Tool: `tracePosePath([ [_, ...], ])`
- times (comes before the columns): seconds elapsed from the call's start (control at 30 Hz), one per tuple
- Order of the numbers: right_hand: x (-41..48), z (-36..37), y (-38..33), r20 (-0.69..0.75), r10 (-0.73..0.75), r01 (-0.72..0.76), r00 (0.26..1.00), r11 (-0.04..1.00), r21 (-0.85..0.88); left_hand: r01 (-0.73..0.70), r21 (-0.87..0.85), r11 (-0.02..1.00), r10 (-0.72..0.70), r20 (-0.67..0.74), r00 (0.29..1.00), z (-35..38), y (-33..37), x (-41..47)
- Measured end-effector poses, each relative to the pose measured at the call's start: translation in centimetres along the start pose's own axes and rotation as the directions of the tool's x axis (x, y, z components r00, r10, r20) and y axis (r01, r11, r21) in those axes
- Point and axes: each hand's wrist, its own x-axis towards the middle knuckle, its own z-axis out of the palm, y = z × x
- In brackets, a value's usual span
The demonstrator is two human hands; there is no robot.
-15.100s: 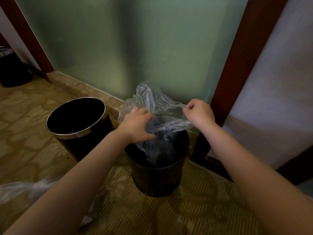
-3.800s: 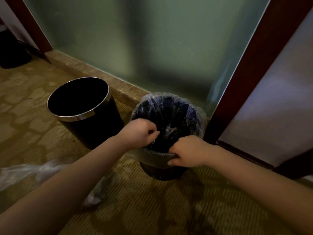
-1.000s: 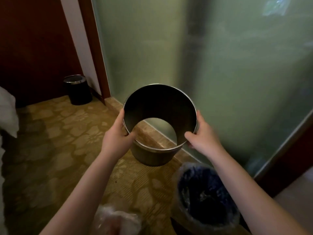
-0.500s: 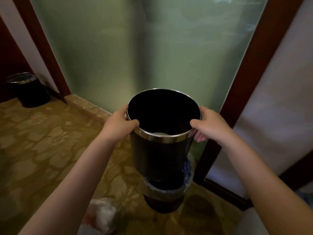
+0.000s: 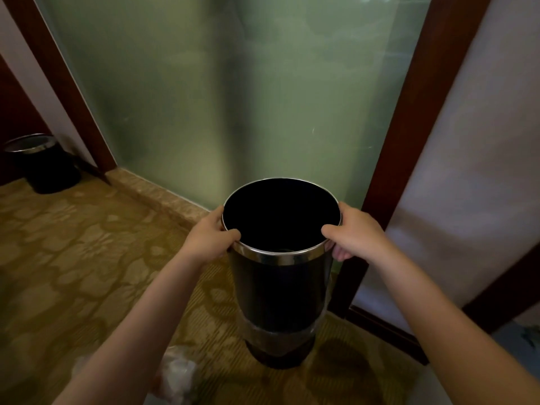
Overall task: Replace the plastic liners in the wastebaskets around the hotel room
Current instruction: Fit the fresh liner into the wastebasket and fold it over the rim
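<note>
Item: black cylindrical chrome-rimmed wastebasket shell (image 5: pixel 280 290), my left grip (image 5: pixel 209 244) and right grip (image 5: pixel 355 238) both clasping its rim, directly atop the black inner bucket (image 5: pixel 280 358); I'd lower it level, leaving the bucket's clear plastic liner (image 5: pixel 280 331) unpinched.

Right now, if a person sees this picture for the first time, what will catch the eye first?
First, the tall black cylinder with a silver rim in the centre, gripped at the rim by the left hand and the right hand, its lower end at a plastic-lined bin on the carpet. Behind it rises a frosted green glass panel; another wastebasket stands far left by the wall.
</note>
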Motion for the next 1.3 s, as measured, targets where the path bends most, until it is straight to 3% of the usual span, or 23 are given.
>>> tracePosePath([
  [0.27, 0.2, 2.1, 2.8, 0.033, 0.061, -0.061, 0.998, 0.998, -0.010, 0.026, 0.060, 0.998, -0.028, 0.029, 0.999, 2.0, -2.9, 0.8],
  [0.53, -0.2, 5.1, 6.0, 0.022, 0.054, -0.055, 0.998, 0.998, 0.014, 0.031, 0.006, 1.000, -0.031, 0.015, 0.999, 3.5, -7.5, 1.4],
  [1.3, 1.0, 15.1, 14.4, 0.146, 0.273, -0.254, 0.951, 0.958, -0.135, 0.233, 0.279, 0.932, -0.258, 0.056, 0.965, 9.4, -15.5, -0.2],
])
